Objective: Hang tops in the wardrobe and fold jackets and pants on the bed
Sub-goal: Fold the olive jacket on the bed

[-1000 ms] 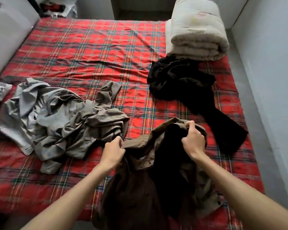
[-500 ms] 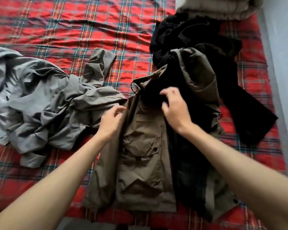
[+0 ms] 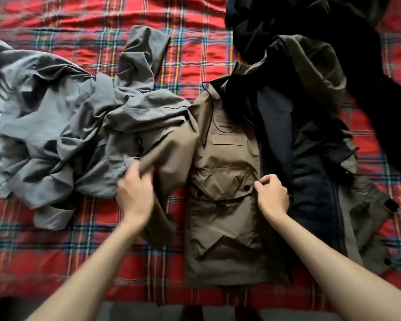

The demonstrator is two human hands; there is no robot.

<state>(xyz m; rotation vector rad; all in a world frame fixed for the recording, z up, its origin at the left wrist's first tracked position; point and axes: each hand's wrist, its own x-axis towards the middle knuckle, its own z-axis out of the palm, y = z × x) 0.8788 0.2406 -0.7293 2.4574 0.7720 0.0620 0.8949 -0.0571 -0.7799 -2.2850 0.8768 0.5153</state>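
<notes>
The olive jacket point(image 3: 225, 205) lies front-up on the bed point(image 3: 33, 246). My right grip point(image 3: 272, 193) pinches its front edge; my left grip point(image 3: 134, 193), blurred, is closed round the sleeve point(image 3: 171, 149). Pull the sleeve flat, clear of the grey garment point(image 3: 67, 126), then fold

Left hand point(image 3: 134, 193), right hand point(image 3: 272, 196) on jacket point(image 3: 225, 216)

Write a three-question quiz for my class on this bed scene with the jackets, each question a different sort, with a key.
1. True or false: the khaki jacket lies open on the plaid bedsheet, dark lining showing.
2. Fill in: the crumpled grey jacket lies to the person's ____ of the khaki jacket.
3. The right hand pinches the khaki jacket's: A hood, B front edge, C hem.
Key: 1 true; 2 left; 3 B.
</notes>
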